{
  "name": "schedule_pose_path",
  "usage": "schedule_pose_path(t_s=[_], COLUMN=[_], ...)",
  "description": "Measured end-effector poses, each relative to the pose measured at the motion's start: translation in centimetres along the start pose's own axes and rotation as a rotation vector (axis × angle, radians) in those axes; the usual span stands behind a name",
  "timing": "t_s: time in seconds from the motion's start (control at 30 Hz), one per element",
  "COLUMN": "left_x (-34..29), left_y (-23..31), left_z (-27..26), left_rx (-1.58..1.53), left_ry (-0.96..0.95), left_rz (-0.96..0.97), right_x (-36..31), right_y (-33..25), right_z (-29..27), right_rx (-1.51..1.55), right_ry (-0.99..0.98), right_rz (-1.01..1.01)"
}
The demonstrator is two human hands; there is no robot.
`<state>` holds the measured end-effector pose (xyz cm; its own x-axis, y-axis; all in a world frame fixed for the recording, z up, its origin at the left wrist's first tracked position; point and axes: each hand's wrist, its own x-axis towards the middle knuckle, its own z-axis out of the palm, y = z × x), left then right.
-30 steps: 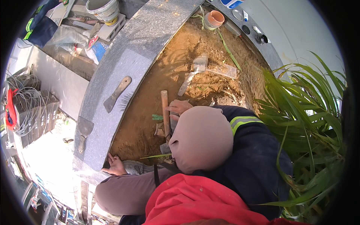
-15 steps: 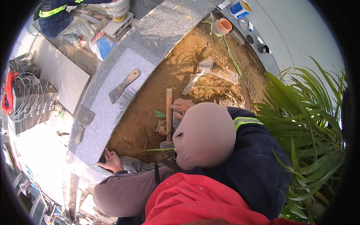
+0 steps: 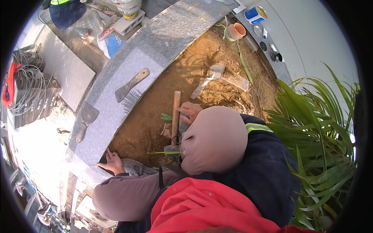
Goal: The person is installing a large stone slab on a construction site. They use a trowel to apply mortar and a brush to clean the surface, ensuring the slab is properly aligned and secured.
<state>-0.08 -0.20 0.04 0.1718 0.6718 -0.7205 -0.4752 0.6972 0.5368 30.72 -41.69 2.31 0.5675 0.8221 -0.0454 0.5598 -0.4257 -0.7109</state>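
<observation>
My left hand (image 3: 112,163) is spread at the near inner corner of the grey stone slab (image 3: 99,116), its fingers against the edge. My right hand (image 3: 190,112) rests by my bent knee, fingers apart and slightly curved. Its fingertips are close to the wooden handle of a hammer (image 3: 176,116); whether they touch it I cannot tell. The hammer's metal head sits low by my leg, crossed by a green leaf blade. On the slab lie two scrapers with broad blades, a farther one (image 3: 132,84) and a nearer one (image 3: 88,118).
Brown soil (image 3: 155,97) fills the bed inside the slab, with a clear flat cross-shaped piece (image 3: 217,73) on it. A terracotta pot (image 3: 236,31) and a blue-and-white can (image 3: 255,15) stand far right. Palm fronds (image 3: 322,128) crowd the right. Another person (image 3: 68,15) is far left.
The whole view has shifted slightly. My two hands keep nearly the same places, the left at the slab corner and the right near the hammer handle. The other person's posture differs a little.
</observation>
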Motion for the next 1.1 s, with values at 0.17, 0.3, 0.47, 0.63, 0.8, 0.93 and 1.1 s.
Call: schedule_pose_path(t_s=[0.17,0.3,0.47,0.63,0.8,0.93,1.1], left_x=[0.1,-0.7,-0.7,-0.2,1.0,0.9,0.0], left_y=[-0.3,-0.4,-0.9,-0.6,-0.8,-0.4,-0.3], left_z=[0.2,1.1,1.3,-0.5,1.3,0.2,-0.3], left_rx=[0.01,0.023,0.016,0.042,0.084,0.056,0.078], left_ry=[0.024,0.037,0.041,0.038,0.035,0.062,0.073], left_rz=[-0.01,0.018,0.001,0.029,-0.026,0.002,0.002], right_x=[-0.1,-0.1,-0.3,1.7,0.8,1.5,2.1], right_y=[-0.6,-0.7,-0.2,-0.6,-1.5,-1.2,-2.0], right_z=[0.0,-0.1,-0.4,-0.5,-0.2,0.5,0.1], right_rx=[-0.03,-0.023,-0.003,-0.032,-0.062,-0.04,-0.041], right_ry=[0.028,0.026,0.018,0.0,0.059,0.014,0.0], right_rz=[0.01,-0.003,-0.001,-0.049,0.003,-0.07,-0.074])
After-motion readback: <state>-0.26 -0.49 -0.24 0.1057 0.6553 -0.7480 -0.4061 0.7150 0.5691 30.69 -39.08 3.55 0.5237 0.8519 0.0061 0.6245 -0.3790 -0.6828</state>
